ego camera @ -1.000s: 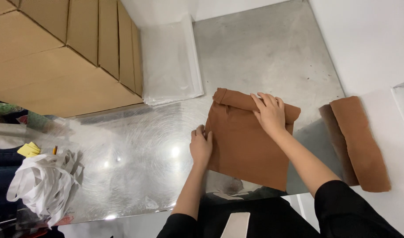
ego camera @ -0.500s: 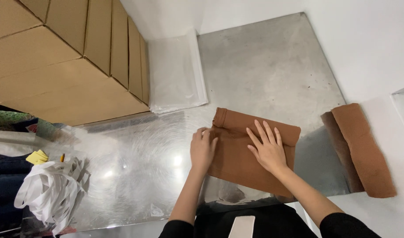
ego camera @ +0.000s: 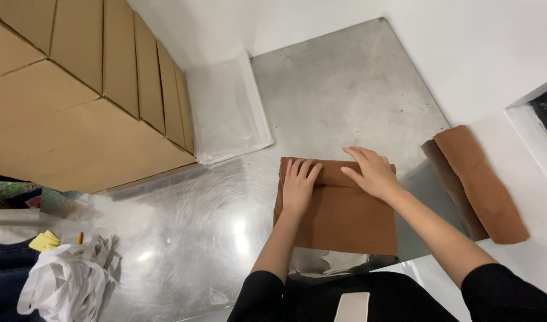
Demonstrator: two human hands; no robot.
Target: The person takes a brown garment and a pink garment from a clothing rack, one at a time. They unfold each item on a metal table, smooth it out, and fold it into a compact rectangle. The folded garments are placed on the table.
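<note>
A folded brown cloth (ego camera: 339, 211) lay flat on the metal table (ego camera: 345, 89), close to its near edge. The left hand (ego camera: 298, 186) pressed on the cloth's upper left corner, fingers spread and flat, and the right hand (ego camera: 373, 173) rested open-palmed on its top fold (neither hand gripped anything). A second brown folded cloth (ego camera: 479, 182) lay apart to the right; clear plastic bags (ego camera: 225, 110) and cardboard boxes (ego camera: 76, 89) sat further left.
</note>
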